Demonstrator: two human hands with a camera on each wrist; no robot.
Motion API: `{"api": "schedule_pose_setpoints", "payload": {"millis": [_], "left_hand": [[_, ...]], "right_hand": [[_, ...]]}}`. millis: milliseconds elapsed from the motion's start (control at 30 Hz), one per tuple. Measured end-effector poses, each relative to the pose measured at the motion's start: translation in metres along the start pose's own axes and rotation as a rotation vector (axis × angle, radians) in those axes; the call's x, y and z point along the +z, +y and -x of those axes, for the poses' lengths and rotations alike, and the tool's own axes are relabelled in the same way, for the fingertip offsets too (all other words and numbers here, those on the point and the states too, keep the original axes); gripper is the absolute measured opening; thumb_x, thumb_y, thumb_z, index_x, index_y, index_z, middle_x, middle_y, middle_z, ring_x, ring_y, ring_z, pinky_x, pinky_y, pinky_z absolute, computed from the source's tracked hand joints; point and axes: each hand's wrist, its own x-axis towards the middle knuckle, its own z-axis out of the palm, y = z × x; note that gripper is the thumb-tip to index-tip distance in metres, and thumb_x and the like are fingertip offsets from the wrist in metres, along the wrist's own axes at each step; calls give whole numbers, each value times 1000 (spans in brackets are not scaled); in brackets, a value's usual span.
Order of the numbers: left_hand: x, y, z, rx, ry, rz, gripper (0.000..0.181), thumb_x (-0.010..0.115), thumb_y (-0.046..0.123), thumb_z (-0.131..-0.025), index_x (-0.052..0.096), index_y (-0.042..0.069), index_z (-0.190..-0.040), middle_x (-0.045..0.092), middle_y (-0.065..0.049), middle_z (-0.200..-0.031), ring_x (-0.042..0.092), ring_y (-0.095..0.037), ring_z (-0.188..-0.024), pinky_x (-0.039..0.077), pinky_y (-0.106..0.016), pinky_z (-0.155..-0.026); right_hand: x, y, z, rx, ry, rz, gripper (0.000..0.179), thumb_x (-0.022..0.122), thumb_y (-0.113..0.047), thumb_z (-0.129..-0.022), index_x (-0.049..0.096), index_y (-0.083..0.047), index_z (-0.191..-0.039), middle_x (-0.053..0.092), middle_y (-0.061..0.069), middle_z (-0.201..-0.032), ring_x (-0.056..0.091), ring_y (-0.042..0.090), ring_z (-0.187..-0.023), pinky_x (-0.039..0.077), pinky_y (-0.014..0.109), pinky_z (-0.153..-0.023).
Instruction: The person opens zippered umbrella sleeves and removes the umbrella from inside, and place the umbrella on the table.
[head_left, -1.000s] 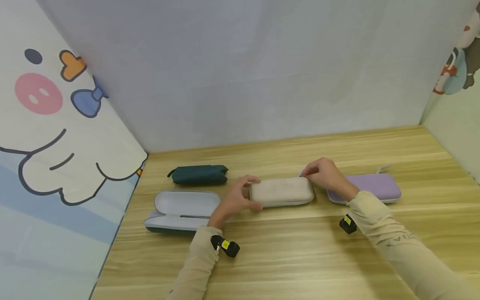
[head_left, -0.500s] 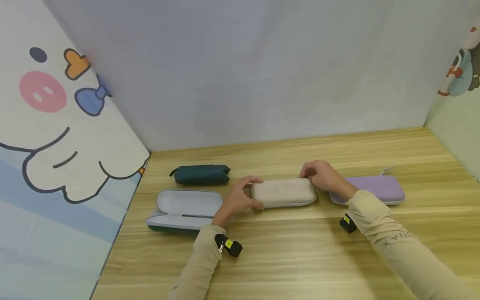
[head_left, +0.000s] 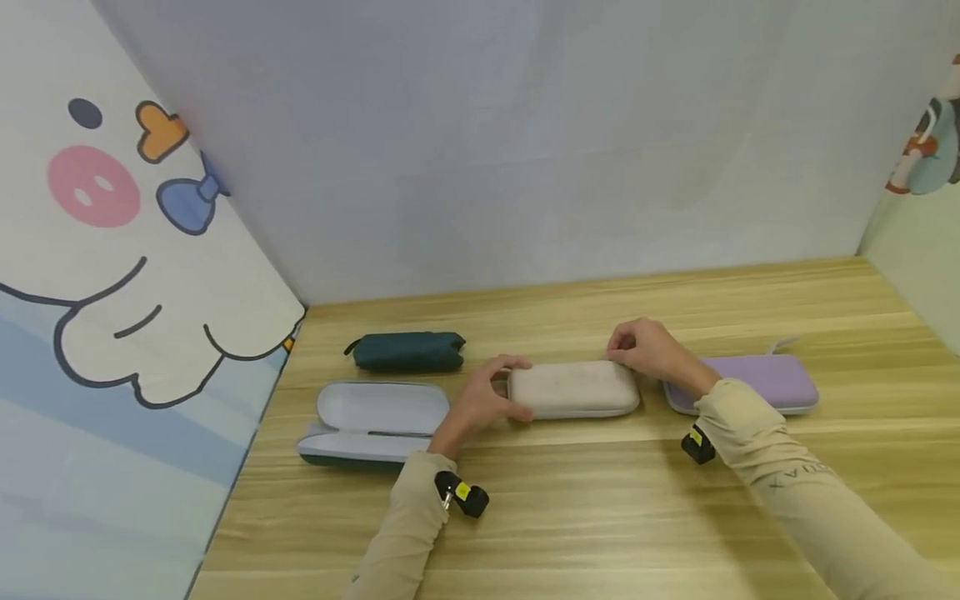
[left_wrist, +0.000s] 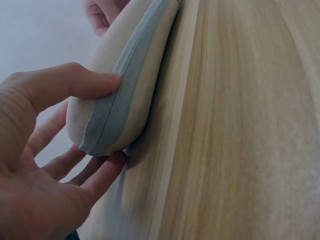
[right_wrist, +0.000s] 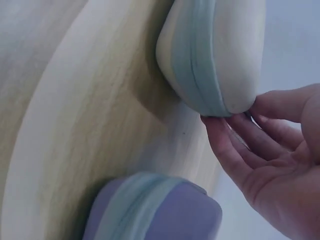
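A cream zippered pencil case (head_left: 573,388) with a grey-blue zipper band lies closed on the table. My left hand (head_left: 483,396) grips its left end, and in the left wrist view the thumb (left_wrist: 97,84) presses on the zipper band with fingers below. At the far right corner is my right hand (head_left: 648,348), its fingertips bunched. In the right wrist view those fingers (right_wrist: 225,145) touch the end of the case and pinch a zipper pull (right_wrist: 239,137), of which only a sliver shows between them.
A purple zippered case (head_left: 761,383) sits partly behind the right forearm. On the left lie an open case with a pale lining (head_left: 382,406) and, behind it, a dark green pouch (head_left: 408,352). A grey wall (head_left: 525,167) bounds the table's back edge.
The right fingers have shifted slightly left along the far edge of the cream case, and the pale strap tip seen beside them earlier is now hidden. The left hand keeps its hold.
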Motion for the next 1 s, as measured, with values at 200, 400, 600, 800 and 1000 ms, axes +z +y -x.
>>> {"api": "schedule_pose_setpoints", "payload": {"millis": [200, 400, 600, 800, 1000], "left_hand": [[0, -2, 1, 4, 0, -2, 67, 88, 6, -61, 62, 23, -120, 53, 1, -128, 53, -26, -113, 46, -41, -88], [0, -3, -1, 6, 7, -13, 67, 88, 6, -61, 63, 25, -120, 53, 2, -128, 53, -25, -113, 46, -40, -88], [0, -1, -2, 3, 7, -22, 67, 88, 6, -61, 63, 26, -119, 53, 3, -128, 53, -24, -113, 46, -40, -88], [1, -2, -1, -6, 11, -29, 67, 88, 7, -61, 62, 27, -119, 53, 3, -129, 53, -24, -113, 46, -41, -88], [1, -1, -1, -23, 9, -25, 67, 88, 8, -62, 62, 27, -120, 53, 2, -129, 52, -24, -114, 46, -42, -89]], "right_hand": [[-4, -2, 1, 22, -45, -30, 7, 60, 4, -83, 66, 4, -84, 66, 7, -77, 59, 16, -68, 47, 30, -62], [-8, -7, 0, 85, -98, -79, 6, 61, -1, -86, 65, 4, -87, 67, 10, -79, 61, 20, -67, 52, 38, -61], [-9, -8, -5, 127, -113, -63, 4, 60, 2, -84, 63, 3, -83, 66, 9, -74, 61, 22, -63, 52, 36, -57], [-7, -7, -7, 67, -106, -12, 13, 53, 11, -74, 63, 4, -80, 65, 7, -68, 57, 17, -58, 47, 29, -51], [-7, -9, -6, 32, -68, 49, 12, 55, 8, -76, 65, 4, -82, 65, 9, -71, 55, 14, -60, 45, 28, -53]]}}
